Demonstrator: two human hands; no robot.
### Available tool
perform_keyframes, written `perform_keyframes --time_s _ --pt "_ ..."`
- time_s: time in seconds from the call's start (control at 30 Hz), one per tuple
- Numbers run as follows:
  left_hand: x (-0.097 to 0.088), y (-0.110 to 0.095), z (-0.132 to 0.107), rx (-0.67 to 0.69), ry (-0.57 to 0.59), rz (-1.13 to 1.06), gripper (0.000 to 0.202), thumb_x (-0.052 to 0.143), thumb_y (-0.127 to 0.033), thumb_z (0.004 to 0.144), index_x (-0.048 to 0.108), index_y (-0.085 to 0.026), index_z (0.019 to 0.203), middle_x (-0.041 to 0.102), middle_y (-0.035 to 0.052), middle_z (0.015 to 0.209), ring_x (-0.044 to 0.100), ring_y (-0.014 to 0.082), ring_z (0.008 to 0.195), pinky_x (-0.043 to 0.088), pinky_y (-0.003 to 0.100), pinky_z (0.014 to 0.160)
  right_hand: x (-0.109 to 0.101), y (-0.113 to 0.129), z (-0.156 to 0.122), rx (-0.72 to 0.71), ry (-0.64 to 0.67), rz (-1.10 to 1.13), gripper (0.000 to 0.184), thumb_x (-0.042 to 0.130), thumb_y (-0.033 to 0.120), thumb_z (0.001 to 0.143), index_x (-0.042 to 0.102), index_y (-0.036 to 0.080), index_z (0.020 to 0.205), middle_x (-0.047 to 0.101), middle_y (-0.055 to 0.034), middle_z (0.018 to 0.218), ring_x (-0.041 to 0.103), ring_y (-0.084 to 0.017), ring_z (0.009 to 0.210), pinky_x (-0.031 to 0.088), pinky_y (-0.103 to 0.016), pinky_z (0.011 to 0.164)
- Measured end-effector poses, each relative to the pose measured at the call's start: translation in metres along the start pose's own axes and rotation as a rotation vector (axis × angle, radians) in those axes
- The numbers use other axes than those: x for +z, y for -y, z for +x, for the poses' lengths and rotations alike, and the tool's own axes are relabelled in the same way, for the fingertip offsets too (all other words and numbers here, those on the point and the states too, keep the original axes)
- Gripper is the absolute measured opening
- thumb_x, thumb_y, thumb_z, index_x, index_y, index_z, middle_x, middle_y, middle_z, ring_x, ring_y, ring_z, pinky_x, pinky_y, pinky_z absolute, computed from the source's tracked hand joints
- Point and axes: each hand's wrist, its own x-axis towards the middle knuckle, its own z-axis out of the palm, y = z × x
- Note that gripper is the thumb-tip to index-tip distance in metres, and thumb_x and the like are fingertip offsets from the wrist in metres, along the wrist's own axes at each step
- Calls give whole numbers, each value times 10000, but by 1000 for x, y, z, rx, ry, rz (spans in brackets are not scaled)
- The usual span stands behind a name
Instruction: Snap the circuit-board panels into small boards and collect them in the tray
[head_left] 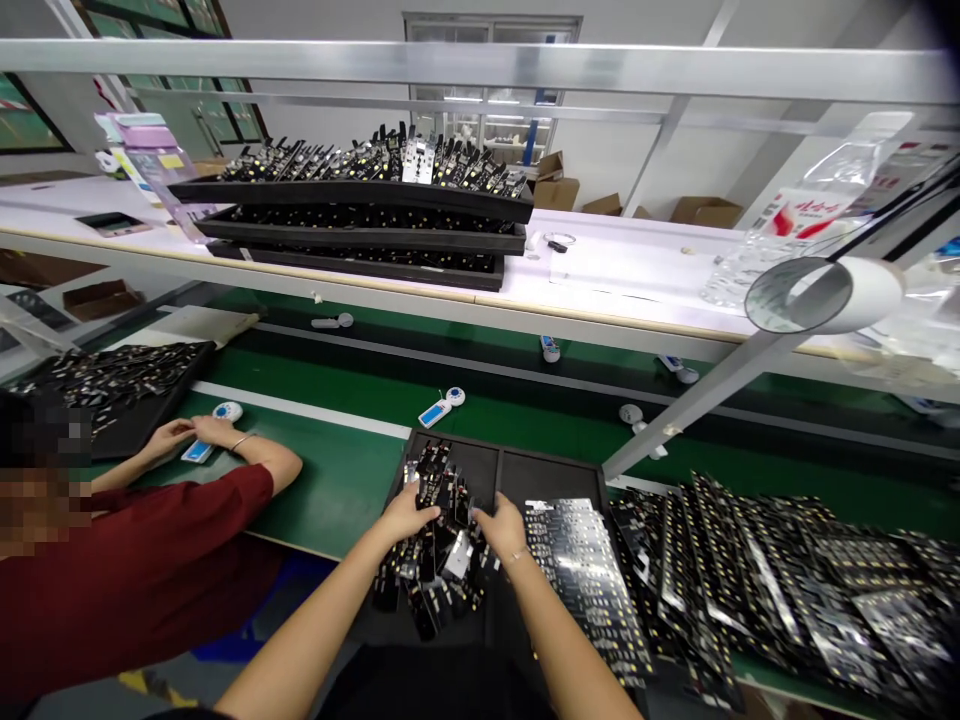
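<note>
One co-worker (pixel 142 570): reaching over the table (pixel 330 430).
Left hand (pixel 409 515): curving against the boards, thumb parting from fingers; cannot tell whether it is pinching any.
Boards (pixel 442 540): lying heaped in the tray's (pixel 551 475) left compartment.
Right hand (pixel 504 528): flanking them, thumb parting likewise; grip unclear.
Panels (pixel 589 575): resting in the right compartment.

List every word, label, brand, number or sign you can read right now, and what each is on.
No text is clear enough to quote.
Clear bottle's label: large stylised lettering, too blurred to read.
White roll: faint marks inside, unreadable.
Blue-and-white devices: any markings too small.
Loose circuit boards: any printing too small.
</note>
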Motion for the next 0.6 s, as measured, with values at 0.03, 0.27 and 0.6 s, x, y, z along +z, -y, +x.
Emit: perform_keyframes --time_s 0.03,0.27,0.6 --pt "-7 2 -1 -4 -10 0 653 823 -343 545 632 -170 1145 614 153 1316 480 355 1301 327 449 1111 -12 -16 -1 30 -66 -54 492 662 292 760 600 92 1205 640 -186 1210 591 -270 1141 435 -361 975" --pt "-23 42 -69 -115 27 -116 700 721 -598 627 594 -170 1165 611 174 1300 556 349 1227 423 459 1040 -72 -128 -55 426 -350 -395 803 583 456 781 380 -86 1338 483 -412 1245 490 -530 1129 386 -656 835" --pt "3 24 -117 -239 96 -232 698 789 -634 527 659 -203 1060 654 161 1244 595 339 1176 444 437 1019 -71 -107 -74 96 -169 -409 198 533 370 864 593 182 874 671 -110 757 628 -263 683 444 -344 624"
